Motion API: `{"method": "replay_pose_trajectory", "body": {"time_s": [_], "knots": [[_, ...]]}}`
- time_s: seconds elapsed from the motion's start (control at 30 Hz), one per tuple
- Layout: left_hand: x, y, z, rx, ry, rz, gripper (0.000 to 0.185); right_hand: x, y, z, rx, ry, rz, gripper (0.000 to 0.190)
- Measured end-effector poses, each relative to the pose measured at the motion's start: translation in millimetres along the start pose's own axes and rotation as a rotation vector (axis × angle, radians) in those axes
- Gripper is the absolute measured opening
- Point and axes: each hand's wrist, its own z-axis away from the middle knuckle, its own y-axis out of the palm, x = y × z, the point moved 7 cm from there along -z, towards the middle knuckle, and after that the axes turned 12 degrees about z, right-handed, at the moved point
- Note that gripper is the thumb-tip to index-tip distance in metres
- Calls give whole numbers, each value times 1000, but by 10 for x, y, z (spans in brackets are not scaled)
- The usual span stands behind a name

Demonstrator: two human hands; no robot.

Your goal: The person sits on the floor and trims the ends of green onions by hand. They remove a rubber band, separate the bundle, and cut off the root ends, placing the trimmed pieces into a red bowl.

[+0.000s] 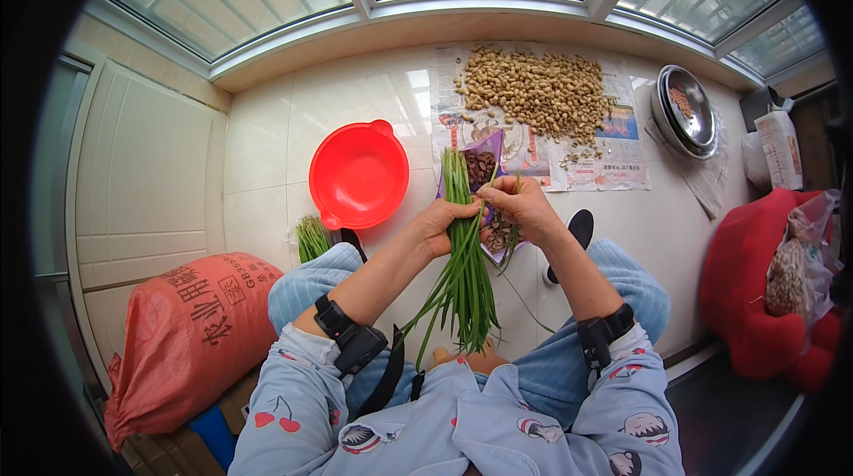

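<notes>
My left hand (445,223) is closed around a bunch of green garlic chives (466,256), pale stem ends pointing away from me and leaves hanging towards my lap. My right hand (520,206) is beside it, thumb and fingertips pinching a thin chive at the bunch's right edge. Some loose leaves dangle below my right hand. Under my hands lies a purple divided tray (496,143), partly hidden, with dark reddish-brown bits in one part and pale scraps in another. A red plastic basin (358,173) stands left of the bunch, its visible inside bare.
More chives (311,239) lie by my left foot. Unshelled peanuts (533,93) cover newspaper (593,169) near the window wall. Metal bowls (686,113) with reddish kernels stand at right. A red woven sack (193,336) is at left, a red cushioned thing (740,283) with plastic bags at right.
</notes>
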Motion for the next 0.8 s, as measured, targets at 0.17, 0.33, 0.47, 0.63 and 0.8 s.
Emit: {"method": "replay_pose_trajectory", "body": {"time_s": [0.17,0.33,0.47,0.63,0.8], "knots": [[22,54,-4,47,-17,5,19,-48,-41,5,-59,77,-127,11],[33,92,12,99,-12,8,15,-159,-409,-94,-263,9,-343,7],[31,50,22,70,-2,-31,15,-69,-629,-76,-365,-18,-320,11],[-50,46,2,90,51,-76,19,-108,-142,-57,-41,86,-174,18],[-51,28,29,2,51,-122,21,-173,-155,-81,-85,139,-249,23]]}}
